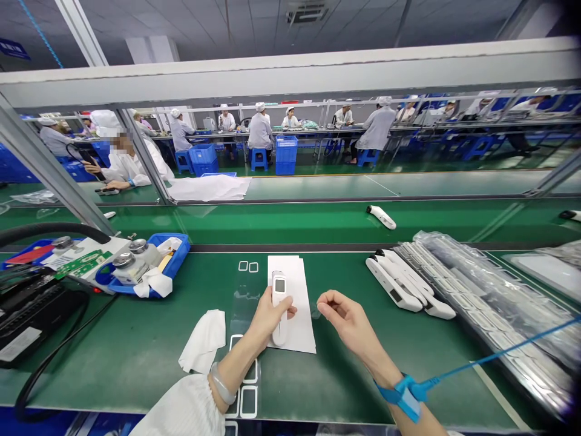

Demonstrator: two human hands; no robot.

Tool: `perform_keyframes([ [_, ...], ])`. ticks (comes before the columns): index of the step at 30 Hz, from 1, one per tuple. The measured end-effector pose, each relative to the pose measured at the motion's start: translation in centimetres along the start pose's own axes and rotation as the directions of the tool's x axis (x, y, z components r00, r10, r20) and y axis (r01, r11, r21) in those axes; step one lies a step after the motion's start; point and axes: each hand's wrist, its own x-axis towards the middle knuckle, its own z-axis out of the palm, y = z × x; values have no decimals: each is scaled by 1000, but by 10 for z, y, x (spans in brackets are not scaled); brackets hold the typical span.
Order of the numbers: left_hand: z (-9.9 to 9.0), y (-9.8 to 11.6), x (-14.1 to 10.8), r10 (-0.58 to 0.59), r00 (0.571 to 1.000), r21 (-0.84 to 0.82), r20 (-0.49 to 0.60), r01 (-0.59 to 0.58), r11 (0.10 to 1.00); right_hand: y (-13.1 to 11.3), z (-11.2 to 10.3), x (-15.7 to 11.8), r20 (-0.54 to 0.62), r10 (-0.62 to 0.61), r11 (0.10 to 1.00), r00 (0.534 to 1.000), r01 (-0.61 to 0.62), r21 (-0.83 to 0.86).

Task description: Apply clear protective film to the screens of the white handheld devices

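Note:
My left hand (271,315) is wrapped around a white handheld thermometer (280,303), its small grey screen facing up. The thermometer is over a stack of white paper (299,327) on the green bench. To the right of the paper, my right hand (345,321) has thumb and forefinger pinched together. A faint clear patch shows by those fingertips, too indistinct to name. Left of the paper, a clear sheet (245,303) carries several white square frames (249,401). A crumpled white cloth (204,340) lies beside that sheet.
Several white thermometers (399,281) lie at right, beside trays of frames (481,303) under plastic. Another thermometer (382,217) rests on the green belt (281,224). At left are a blue bin (181,254) with metal-topped bottles and a black device (36,321). A blue cord (499,351) runs from my right wrist.

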Motion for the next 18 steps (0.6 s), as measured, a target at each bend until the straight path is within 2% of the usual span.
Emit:
perform_keyframes([
  [4, -3, 13, -25, 8, 994, -125, 112, 6, 992, -34, 11, -8, 79, -54, 998, 995, 51, 48],
  [7, -4, 11, -44, 30, 987, -170, 157, -3, 986, -46, 29, -11, 131, -111, 994, 985, 108, 31],
  [12, -3, -2, -68, -22, 991, -168, 128, 44, 985, -49, 51, -12, 175, -182, 980, 968, 193, -47],
  [18, -4, -7, -82, -55, 992, -196, 115, 77, 978, -47, 56, -14, 200, -170, 982, 965, 183, -49],
])
